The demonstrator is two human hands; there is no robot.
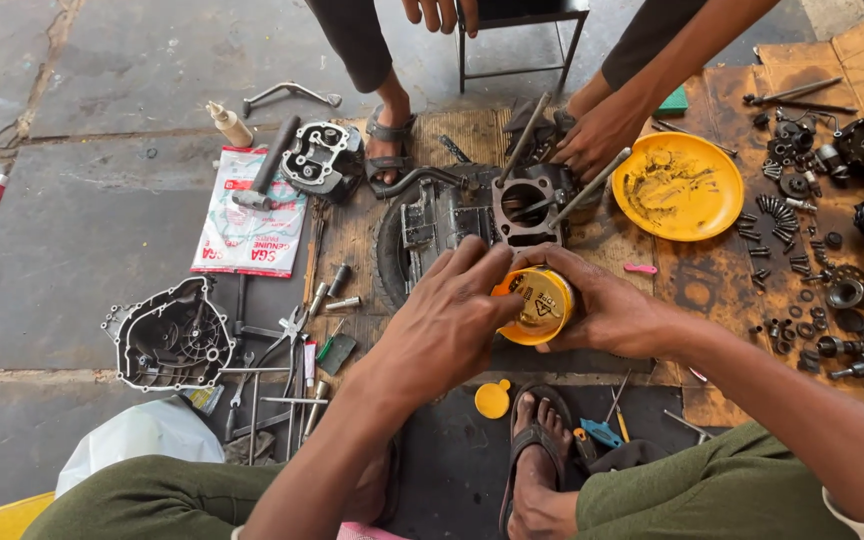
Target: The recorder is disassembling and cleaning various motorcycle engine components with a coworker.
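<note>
My right hand (pixel 607 312) grips a small round yellow tin (pixel 536 305) from its right side. My left hand (pixel 444 322) covers the tin's left edge, with fingers curled over its top rim. A loose yellow lid (pixel 492 399) lies on the ground below the tin, near my sandalled foot (pixel 540 450). Just beyond my hands sits an engine block (pixel 482 215) with an open cylinder bore and long studs sticking up. Another person's hand (pixel 597 135) rests on the block's far right side.
A yellow dish (pixel 679 186) stands right of the engine. Bolts, washers and small parts (pixel 802 290) cover the cardboard at right. Tools (pixel 287 370), an engine side cover (pixel 169 335), a cylinder head (pixel 322 160) and a printed plastic bag (pixel 249 215) lie at left. A second person's foot (pixel 389 145) and a chair stand beyond.
</note>
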